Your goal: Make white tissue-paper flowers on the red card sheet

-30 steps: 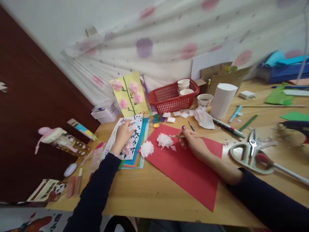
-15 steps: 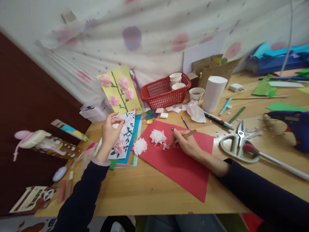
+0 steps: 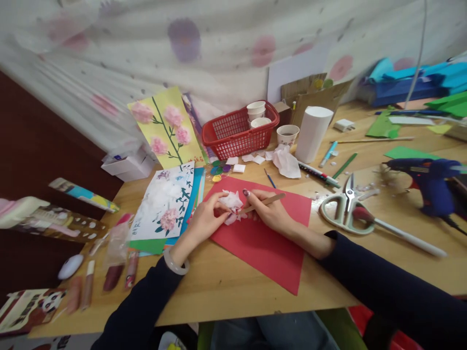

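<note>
On red paper (image 3: 270, 248), mid surface: L hand (image 3: 204, 221) fingers pinch white tissue flower (image 3: 230, 200), prob. to steady it. R hand (image 3: 268, 211) fingers closed on wood stick (image 3: 268, 200), pen-style; long axis runs left-right, near tip at flower, other end up-right. Scissors (image 3: 345, 214) lie right.

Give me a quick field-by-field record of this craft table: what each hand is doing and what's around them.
left hand: fingers on white tissue flower
right hand: holds wooden stick, tip at the flower
under the flower: red paper
left of it: flower picture
right side: scissors, blue glue gun
behind: red basket with paper cups
</note>
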{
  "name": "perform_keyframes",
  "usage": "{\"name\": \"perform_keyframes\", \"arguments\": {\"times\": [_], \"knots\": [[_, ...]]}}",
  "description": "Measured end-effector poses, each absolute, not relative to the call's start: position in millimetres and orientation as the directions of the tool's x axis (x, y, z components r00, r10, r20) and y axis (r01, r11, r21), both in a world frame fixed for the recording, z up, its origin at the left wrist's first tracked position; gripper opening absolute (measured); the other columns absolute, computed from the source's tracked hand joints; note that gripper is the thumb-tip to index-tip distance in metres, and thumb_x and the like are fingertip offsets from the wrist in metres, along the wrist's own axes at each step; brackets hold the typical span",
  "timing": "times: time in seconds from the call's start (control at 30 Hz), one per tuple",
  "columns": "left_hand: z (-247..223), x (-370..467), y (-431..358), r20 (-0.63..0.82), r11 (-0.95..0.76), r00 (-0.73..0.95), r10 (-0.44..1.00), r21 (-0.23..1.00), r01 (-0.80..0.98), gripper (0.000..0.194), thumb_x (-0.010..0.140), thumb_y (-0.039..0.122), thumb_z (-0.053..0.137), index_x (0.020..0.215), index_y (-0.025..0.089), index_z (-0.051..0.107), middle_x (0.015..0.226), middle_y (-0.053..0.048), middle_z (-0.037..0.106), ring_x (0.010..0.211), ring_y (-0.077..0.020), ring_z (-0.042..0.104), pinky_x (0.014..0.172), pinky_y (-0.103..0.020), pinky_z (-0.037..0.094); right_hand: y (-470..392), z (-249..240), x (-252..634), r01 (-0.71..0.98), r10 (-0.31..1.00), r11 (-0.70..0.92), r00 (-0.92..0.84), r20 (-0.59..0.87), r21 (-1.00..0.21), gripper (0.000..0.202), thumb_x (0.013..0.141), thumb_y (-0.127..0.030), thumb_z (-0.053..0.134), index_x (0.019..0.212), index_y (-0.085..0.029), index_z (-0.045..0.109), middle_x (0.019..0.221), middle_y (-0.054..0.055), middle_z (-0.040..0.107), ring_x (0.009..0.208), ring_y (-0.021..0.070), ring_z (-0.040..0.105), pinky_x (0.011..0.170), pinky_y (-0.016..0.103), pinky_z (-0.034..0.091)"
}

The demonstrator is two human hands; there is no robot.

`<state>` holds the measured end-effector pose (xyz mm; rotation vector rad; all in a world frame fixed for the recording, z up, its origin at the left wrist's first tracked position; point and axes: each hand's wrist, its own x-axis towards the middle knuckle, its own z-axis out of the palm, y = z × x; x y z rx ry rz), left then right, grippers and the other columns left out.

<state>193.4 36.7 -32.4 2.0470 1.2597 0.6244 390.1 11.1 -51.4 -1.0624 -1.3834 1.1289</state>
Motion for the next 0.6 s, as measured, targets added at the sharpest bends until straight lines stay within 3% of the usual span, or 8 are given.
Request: {"name": "perform_keyframes", "arguments": {"times": [0.17, 0.43, 0.53, 0.6], "knots": [[-37.7, 192.7, 41.1, 0.194, -0.434, 0.416, 0.889, 0.649, 0.625, 0.041, 0.083, 0.017, 0.063, 0.123, 0.023, 0.053, 0.093, 0.000, 0.077, 0.092, -0.0199, 0.072, 0.087, -0.035, 0.052, 9.4, -56.8, 387.2, 0.261, 0.936, 0.341, -0.181, 0.301, -0.903, 0.038, 0.095, -0.044, 0.047, 0.067, -0.020, 0.055, 0.060, 0.001, 0.062, 0.054, 0.0128, 0.056, 0.053, 0.023, 0.039], [-47.5, 191.6, 43.8, 0.283, -0.494, 0.415, 0.865, 0.626, 0.603, 0.039, 0.085, 0.016, 0.061, 0.122, 0.022, 0.053, 0.092, -0.001, 0.074, 0.089, -0.0178, 0.070, 0.083, -0.032, 0.052, 10.4, -60.1, 384.2, 0.383, 0.912, 0.405, -0.238, 0.335, -0.830, 0.027, 0.094, -0.033, 0.045, 0.071, -0.021, 0.052, 0.063, -0.001, 0.059, 0.055, 0.0120, 0.053, 0.055, 0.023, 0.036], [-46.8, 184.7, 41.7, 0.298, -0.533, 0.445, 0.845, 0.543, 0.649, 0.052, 0.082, 0.022, 0.067, 0.130, 0.021, 0.047, 0.119, -0.010, 0.068, 0.115, -0.0234, 0.063, 0.100, -0.039, 0.046, 9.9, -61.0, 384.6, 0.435, 0.909, 0.415, -0.245, 0.338, -0.799, 0.028, 0.095, -0.033, 0.045, 0.069, -0.021, 0.047, 0.061, -0.001, 0.055, 0.054, 0.0116, 0.049, 0.055, 0.023, 0.033], [-47.6, 177.6, 40.8, 0.246, -0.527, 0.468, 0.849, 0.463, 0.713, 0.075, 0.076, 0.031, 0.074, 0.140, 0.021, 0.037, 0.143, -0.016, 0.052, 0.132, -0.0304, 0.049, 0.109, -0.047, 0.037, 9.4, -61.6, 384.5, 0.476, 0.910, 0.413, -0.260, 0.325, -0.777, 0.029, 0.096, -0.033, 0.044, 0.069, -0.021, 0.047, 0.061, -0.001, 0.055, 0.054, 0.0117, 0.048, 0.055, 0.023, 0.033]]}}
